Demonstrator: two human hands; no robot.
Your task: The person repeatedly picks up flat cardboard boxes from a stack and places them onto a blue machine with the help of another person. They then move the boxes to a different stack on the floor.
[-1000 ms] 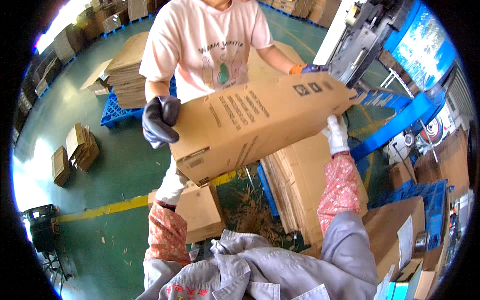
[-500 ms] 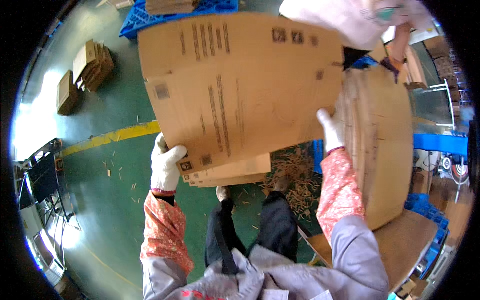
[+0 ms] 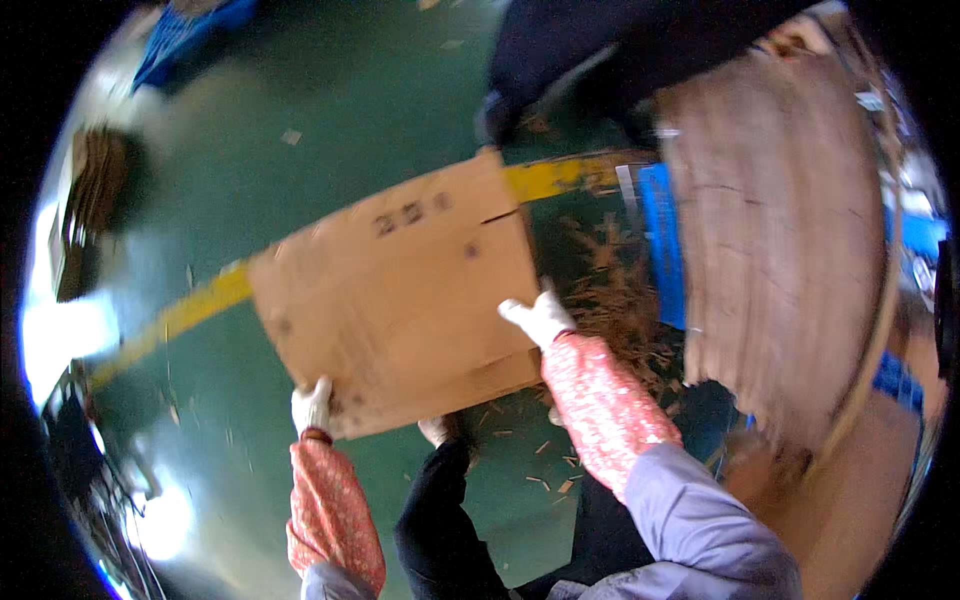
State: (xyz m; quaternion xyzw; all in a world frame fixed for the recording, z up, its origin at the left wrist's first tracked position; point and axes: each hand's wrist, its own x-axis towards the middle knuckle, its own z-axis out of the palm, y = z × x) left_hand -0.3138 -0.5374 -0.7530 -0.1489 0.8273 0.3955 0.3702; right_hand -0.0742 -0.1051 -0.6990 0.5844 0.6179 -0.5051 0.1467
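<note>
A flat brown cardboard sheet (image 3: 410,300) with dark printed marks spans the space between my two hands, low over the green floor. My white-gloved left hand (image 3: 312,408) grips its near left corner, thumb on top. At the sheet's right edge, my right hand (image 3: 540,318), also gloved in white, holds on with the thumb over the upper face and the other fingers largely hidden. Whether the sheet rests on anything is hidden beneath it. To the right of my right arm rises a tall stack of cardboard sheets (image 3: 780,230), blurred by motion.
Cardboard scraps (image 3: 610,300) litter the floor beside a blue pallet (image 3: 664,245) at the stack. Another person's dark-clothed legs (image 3: 600,60) are at the top. Cardboard bundles (image 3: 95,190) stand far left, and another blue pallet (image 3: 190,40) at upper left. A yellow line (image 3: 200,310) crosses the floor.
The sheet has come down toward the floor between my hands. My right hand has moved left and down with it. The view has swung right, so the tall stack fills more of it.
</note>
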